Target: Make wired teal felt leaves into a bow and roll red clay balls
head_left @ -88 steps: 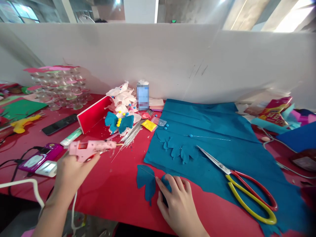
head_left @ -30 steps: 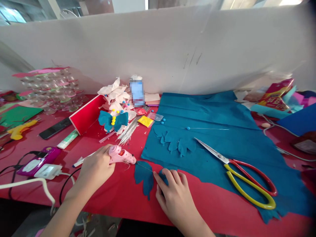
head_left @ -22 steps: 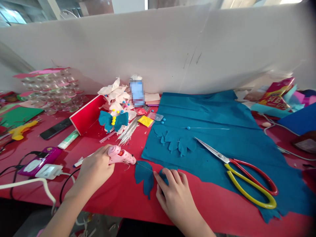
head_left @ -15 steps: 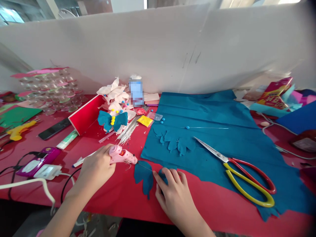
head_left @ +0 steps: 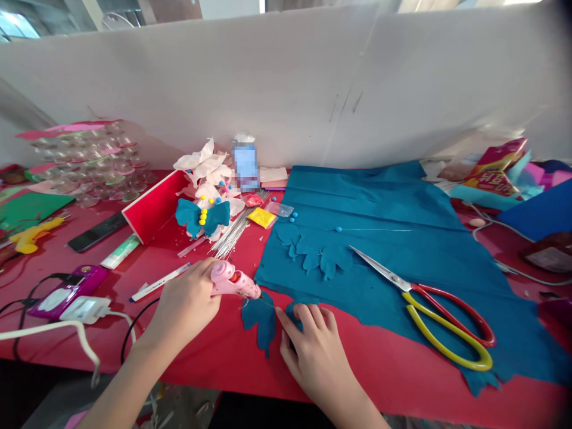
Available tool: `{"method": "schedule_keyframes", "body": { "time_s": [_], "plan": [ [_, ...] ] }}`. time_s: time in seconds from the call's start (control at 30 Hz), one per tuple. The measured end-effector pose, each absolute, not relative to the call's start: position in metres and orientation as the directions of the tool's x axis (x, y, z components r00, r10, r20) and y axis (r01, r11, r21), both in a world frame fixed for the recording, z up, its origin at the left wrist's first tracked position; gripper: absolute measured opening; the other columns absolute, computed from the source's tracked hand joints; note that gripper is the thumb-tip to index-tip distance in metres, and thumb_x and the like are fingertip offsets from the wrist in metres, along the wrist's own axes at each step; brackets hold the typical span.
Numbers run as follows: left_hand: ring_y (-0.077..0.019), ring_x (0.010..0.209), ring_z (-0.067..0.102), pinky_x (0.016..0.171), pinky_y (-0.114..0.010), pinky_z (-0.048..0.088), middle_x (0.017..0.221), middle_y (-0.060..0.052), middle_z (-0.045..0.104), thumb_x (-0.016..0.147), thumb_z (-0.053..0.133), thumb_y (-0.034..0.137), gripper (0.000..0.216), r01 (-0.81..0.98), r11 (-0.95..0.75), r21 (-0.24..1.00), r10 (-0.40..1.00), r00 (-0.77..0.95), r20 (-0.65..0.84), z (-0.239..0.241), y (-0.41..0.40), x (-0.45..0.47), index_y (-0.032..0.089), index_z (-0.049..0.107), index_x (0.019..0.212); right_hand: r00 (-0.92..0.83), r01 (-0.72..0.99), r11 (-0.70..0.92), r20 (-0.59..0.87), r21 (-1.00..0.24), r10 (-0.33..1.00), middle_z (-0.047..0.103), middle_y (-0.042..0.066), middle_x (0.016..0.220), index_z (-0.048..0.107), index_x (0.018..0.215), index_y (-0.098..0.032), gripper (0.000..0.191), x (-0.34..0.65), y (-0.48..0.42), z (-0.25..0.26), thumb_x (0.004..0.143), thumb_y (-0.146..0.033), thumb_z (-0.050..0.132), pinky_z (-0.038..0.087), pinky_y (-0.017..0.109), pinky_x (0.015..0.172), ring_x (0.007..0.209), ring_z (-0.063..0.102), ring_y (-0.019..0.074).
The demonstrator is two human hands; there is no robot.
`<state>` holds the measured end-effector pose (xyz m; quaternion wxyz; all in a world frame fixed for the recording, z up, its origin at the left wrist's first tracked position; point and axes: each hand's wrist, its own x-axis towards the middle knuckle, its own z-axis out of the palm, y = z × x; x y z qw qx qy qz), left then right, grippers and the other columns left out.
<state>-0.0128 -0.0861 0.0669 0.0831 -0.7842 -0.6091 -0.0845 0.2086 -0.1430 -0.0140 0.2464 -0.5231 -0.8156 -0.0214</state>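
My left hand [head_left: 193,300] is closed around a pink hot glue gun [head_left: 235,282]. The gun's nozzle is over the upper edge of a cut teal cloth piece [head_left: 264,326] shaped like wings. A thin wire runs across this piece from near the nozzle toward my right hand [head_left: 315,339]. That hand's fingers are bent and press the right part of the cloth onto the red table. Its index fingertip is at the wire's end. My palm and fingers hide much of that side. A finished teal butterfly with yellow beads [head_left: 203,217] lies further back.
Large scissors [head_left: 422,304] with red and yellow handles lie on a teal cloth sheet [head_left: 384,202]. Thin wires [head_left: 230,238], a yellow packet [head_left: 261,218] and a marker [head_left: 161,282] are behind my left hand. Cables and a purple power strip [head_left: 71,293] are at left.
My left hand has moved the glue gun to the right along the wire and the cloth's upper edge. My right hand stays in place.
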Motion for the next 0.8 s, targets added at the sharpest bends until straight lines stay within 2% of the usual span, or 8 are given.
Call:
{"method": "schedule_keyframes", "body": {
  "time_s": [0.17,0.27,0.4,0.8],
  "plan": [
    [-0.0235,0.091,0.066,0.068,-0.029,0.052,0.109,-0.004,0.068,0.07,0.044,0.008,0.043,0.968,-0.251,0.006,0.945,0.243,0.217,0.066,-0.088,-0.008,0.021,0.062,0.107,-0.33,0.853,0.457,0.418,-0.253,0.847,0.059,0.008,0.092,0.063,0.116,-0.022,0.036,0.209,-0.144,-0.014,0.082,-0.019,0.052,0.037,0.039,0.077,0.086,0.05,0.0239],
    [-0.0243,0.092,0.066,0.066,-0.029,0.052,0.11,-0.006,0.067,0.069,0.044,0.008,0.044,0.967,-0.254,-0.011,0.944,0.25,0.214,0.065,-0.088,-0.008,0.02,0.062,0.108,-0.315,0.836,0.47,0.452,-0.285,0.835,0.059,0.008,0.09,0.062,0.118,-0.021,0.037,0.21,-0.145,-0.012,0.083,-0.016,0.049,0.037,0.039,0.078,0.085,0.05,0.0229],
    [-0.0242,0.094,0.065,0.064,-0.028,0.051,0.11,-0.008,0.066,0.07,0.044,0.007,0.045,0.966,-0.257,-0.01,0.947,0.254,0.194,0.066,-0.089,-0.007,0.019,0.062,0.108,-0.271,0.83,0.459,0.489,-0.316,0.829,0.058,0.007,0.086,0.066,0.109,-0.019,0.031,0.21,-0.146,-0.011,0.084,-0.016,0.048,0.037,0.038,0.078,0.082,0.05,0.0218],
    [-0.0217,0.099,0.063,0.072,-0.026,0.05,0.117,-0.005,0.064,0.071,0.043,0.005,0.045,0.964,-0.255,0.071,0.965,0.249,0.083,0.063,-0.09,0.001,0.023,0.059,0.109,-0.271,0.848,0.445,0.486,-0.289,0.831,0.058,0.008,0.087,0.068,0.104,-0.019,0.027,0.21,-0.146,-0.012,0.083,-0.017,0.051,0.037,0.037,0.078,0.082,0.051,0.0213]
  ]
}}
